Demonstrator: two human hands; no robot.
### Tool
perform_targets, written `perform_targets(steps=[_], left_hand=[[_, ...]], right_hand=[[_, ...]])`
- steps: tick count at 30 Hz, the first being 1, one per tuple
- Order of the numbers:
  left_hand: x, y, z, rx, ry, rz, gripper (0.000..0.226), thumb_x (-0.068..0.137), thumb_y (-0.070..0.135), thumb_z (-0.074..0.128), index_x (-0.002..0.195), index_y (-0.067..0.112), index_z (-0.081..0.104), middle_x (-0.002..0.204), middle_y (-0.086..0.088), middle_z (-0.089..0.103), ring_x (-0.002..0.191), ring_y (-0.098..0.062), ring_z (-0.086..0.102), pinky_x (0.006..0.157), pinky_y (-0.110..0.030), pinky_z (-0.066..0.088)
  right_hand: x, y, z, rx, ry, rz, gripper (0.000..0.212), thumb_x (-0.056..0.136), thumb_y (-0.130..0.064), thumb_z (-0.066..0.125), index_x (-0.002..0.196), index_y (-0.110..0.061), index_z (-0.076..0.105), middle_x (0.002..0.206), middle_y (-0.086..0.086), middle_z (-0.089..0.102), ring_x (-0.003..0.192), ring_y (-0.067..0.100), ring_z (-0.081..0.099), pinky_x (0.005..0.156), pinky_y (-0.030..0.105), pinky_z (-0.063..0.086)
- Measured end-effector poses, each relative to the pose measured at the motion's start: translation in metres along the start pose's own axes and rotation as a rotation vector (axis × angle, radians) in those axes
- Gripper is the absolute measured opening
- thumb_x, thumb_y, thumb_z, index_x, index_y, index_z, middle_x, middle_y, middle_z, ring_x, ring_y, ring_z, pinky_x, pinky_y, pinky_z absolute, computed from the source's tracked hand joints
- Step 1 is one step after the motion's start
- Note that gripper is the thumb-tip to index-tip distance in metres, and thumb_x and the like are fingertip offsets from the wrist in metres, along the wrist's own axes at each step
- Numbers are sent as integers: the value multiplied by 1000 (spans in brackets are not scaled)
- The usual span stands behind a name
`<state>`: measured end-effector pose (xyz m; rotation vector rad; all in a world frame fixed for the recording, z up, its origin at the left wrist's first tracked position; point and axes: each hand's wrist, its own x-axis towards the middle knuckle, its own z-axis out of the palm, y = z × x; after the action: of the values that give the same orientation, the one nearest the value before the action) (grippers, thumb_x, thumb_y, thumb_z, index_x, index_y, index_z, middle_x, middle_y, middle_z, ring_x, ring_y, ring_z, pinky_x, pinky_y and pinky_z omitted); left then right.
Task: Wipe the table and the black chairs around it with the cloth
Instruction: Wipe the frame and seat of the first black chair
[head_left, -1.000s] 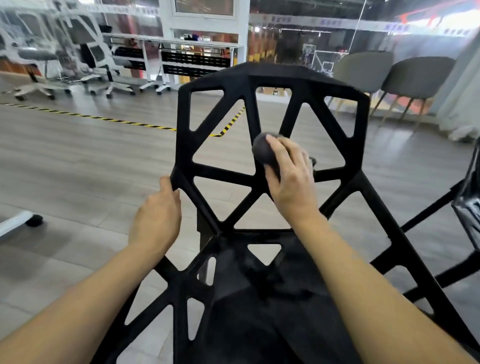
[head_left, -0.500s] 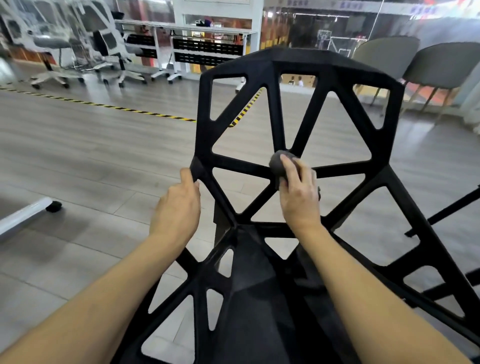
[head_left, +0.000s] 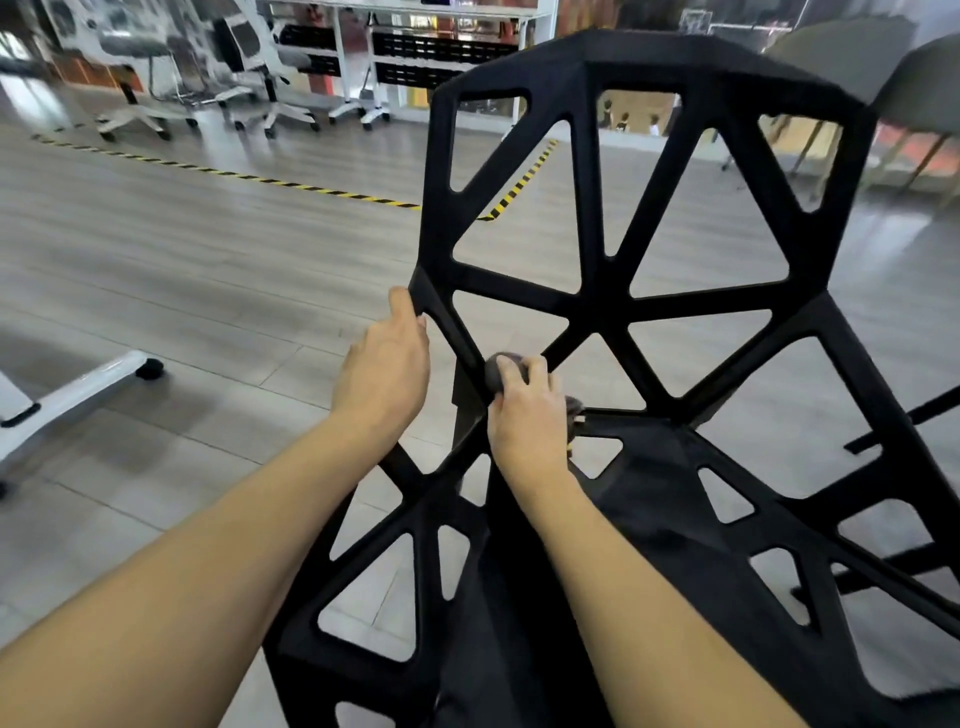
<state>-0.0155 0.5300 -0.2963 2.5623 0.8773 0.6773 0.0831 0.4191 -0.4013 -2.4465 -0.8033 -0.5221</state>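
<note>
A black chair (head_left: 602, 301) with an open web of struts fills the view, its backrest facing me. My right hand (head_left: 524, 410) grips a dark grey cloth (head_left: 497, 370) bunched in its fingers and presses it on a low strut where the backrest meets the seat. My left hand (head_left: 387, 364) holds the backrest's left edge, thumb up against the frame, fingers hidden behind it. The table is out of view.
Grey wood-look floor lies beyond the chair, crossed by yellow-black tape (head_left: 332, 192). A white caster leg (head_left: 78, 395) sits at the left. White office chairs (head_left: 260, 67) and a white desk stand at the back; grey chairs (head_left: 841, 57) at the back right.
My right hand slid the cloth down and left from the backrest's centre hub to a lower strut. My left hand kept its hold. The view moved closer to the chair.
</note>
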Motion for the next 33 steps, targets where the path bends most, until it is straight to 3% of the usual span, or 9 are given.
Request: perform_targets(steps=[5,9,13,18,23,25,28,31,33], left_hand=[[1,-2,1,15,15,12,20,108,27,31,115,8,35,63,-3,34,66,-35,41,60,-42,32],[1,-3,1,16,19,22,19,108,26,32,115,8,36,62,-4,35,58,-32,37,58,-41,30],[1,-3,3,45,17,36,20,109,26,31,116,8,35,62,-4,36,51,-22,32,48,-38,23],[1,-5,5,76,42,54,21,109,27,31,118,8,35,62,-2,31,60,-34,39,54,-39,31],[3,-7,9,74,44,58,23,109,27,32,121,8,35,62,-2,32,64,-34,42,54,-39,31],[3,-8,9,85,45,66,24,109,27,31,122,8,35,62,-2,32,64,-33,41,51,-37,29],[4,-5,6,93,30,56,26,109,26,31,125,6,35,64,-2,31,67,-34,40,58,-41,30],[5,-3,3,67,6,25,28,109,24,31,130,6,34,77,-9,40,73,-36,39,64,-43,31],[5,-2,4,62,7,20,28,109,23,32,131,6,34,81,-12,42,74,-36,40,65,-43,32]], right_hand=[[-4,-10,-12,-161,-175,18,42,90,-13,57,132,-8,54,132,13,47,107,35,53,82,44,47],[-19,-24,-18,-322,-360,16,32,93,-8,54,125,-5,54,130,14,42,115,35,46,84,47,47],[-3,-4,-22,-86,-409,78,30,94,-19,53,123,-11,59,124,11,43,115,33,44,94,47,47],[-31,-18,-34,84,-498,-219,22,93,-20,57,114,-21,63,117,3,43,103,25,43,94,38,45],[2,-39,-25,-259,-415,-461,30,95,-15,55,125,-14,55,127,9,48,113,31,50,94,41,45],[13,-55,-18,-434,-524,-530,32,102,-15,41,130,-12,55,133,9,51,121,30,47,99,41,39],[28,-74,-9,-592,-763,-444,32,102,-18,43,131,-16,57,132,5,57,125,29,46,102,44,36],[40,-84,-18,-416,-950,-316,34,101,-27,45,131,-18,57,131,5,60,116,33,51,103,44,42],[29,-80,-31,-125,-968,-287,34,102,-30,45,128,-16,61,127,7,63,106,30,55,92,34,45]])
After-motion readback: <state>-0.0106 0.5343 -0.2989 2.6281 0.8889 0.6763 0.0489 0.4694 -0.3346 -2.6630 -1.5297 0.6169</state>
